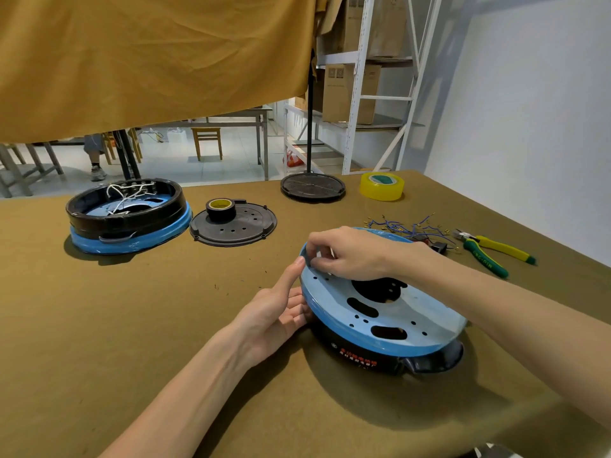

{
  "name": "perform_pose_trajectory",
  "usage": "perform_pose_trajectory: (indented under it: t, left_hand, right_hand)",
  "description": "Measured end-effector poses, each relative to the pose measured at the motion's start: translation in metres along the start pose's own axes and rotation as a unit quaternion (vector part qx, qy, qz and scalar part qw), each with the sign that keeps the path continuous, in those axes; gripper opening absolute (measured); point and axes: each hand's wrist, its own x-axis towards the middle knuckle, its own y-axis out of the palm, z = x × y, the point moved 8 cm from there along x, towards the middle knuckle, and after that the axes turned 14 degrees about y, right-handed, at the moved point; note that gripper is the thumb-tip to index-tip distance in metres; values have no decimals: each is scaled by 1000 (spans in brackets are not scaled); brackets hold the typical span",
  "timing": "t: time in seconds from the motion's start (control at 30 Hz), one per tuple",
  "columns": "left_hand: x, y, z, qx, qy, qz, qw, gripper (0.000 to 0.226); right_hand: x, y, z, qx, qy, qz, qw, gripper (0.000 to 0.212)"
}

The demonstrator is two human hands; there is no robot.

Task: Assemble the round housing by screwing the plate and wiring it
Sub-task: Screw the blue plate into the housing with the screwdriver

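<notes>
The round housing (380, 325), black-walled with the blue plate (413, 312) on top, sat tilted on the olive table (165, 325) right in front of you, and you were judged to be at the plate-fastening step. Your left hand (274, 312) steadied its near-left rim with straight fingers, thumb on the edge, while your right hand (344, 256) pinched something too small to identify over the rim holes. Next you needed to seat it squarely, then reach the wires (406, 226) and pliers (492, 249) beyond.
</notes>
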Motion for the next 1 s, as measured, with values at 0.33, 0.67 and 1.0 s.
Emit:
perform_pose_trajectory:
  t: [0.33, 0.67, 1.0]
  left_hand:
    - [4, -1, 2, -9, 6, 3, 1000, 80]
    - [2, 1, 1, 3, 6, -6, 1000, 78]
    - [1, 0, -1, 7, 32, -9, 999, 72]
  right_hand:
    - [-8, 4, 6, -51, -29, -65, 996, 19]
    - [-10, -5, -4, 53, -13, -55, 997, 9]
    - [-17, 7, 22, -101, -110, -119, 982, 11]
